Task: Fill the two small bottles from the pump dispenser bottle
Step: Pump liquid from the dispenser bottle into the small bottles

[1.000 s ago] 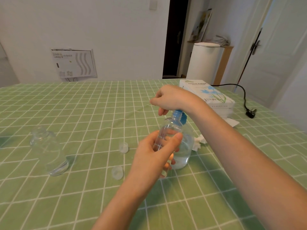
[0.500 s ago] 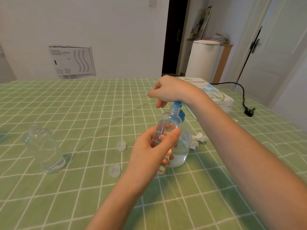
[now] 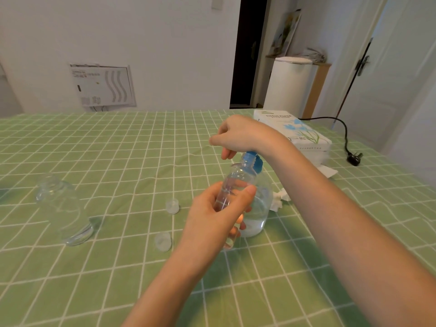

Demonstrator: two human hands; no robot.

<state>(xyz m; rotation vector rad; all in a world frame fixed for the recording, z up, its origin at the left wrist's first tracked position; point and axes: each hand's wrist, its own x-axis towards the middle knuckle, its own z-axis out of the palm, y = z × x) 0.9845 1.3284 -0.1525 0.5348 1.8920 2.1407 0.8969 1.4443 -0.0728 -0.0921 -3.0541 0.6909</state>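
Note:
My left hand (image 3: 218, 214) grips a small clear bottle (image 3: 237, 179), tilted with its mouth up under the blue pump head (image 3: 253, 160). My right hand (image 3: 238, 135) rests on top of that pump head, fingers curled down over it. The pump dispenser bottle (image 3: 259, 208) stands on the table just behind the small bottle, with a little clear liquid in its base. A second clear bottle (image 3: 62, 208) stands uncapped at the left. Two clear caps lie on the cloth, one (image 3: 172, 206) farther and one (image 3: 162, 241) nearer.
The table wears a green checked cloth (image 3: 118, 161). A white tissue pack (image 3: 297, 135) sits at the back right, with a crumpled tissue (image 3: 279, 199) beside the dispenser. A black cord and plug (image 3: 352, 158) lie near the right edge.
Both hands and the bottles keep their positions relative to each other. Only the camera view has shifted slightly.

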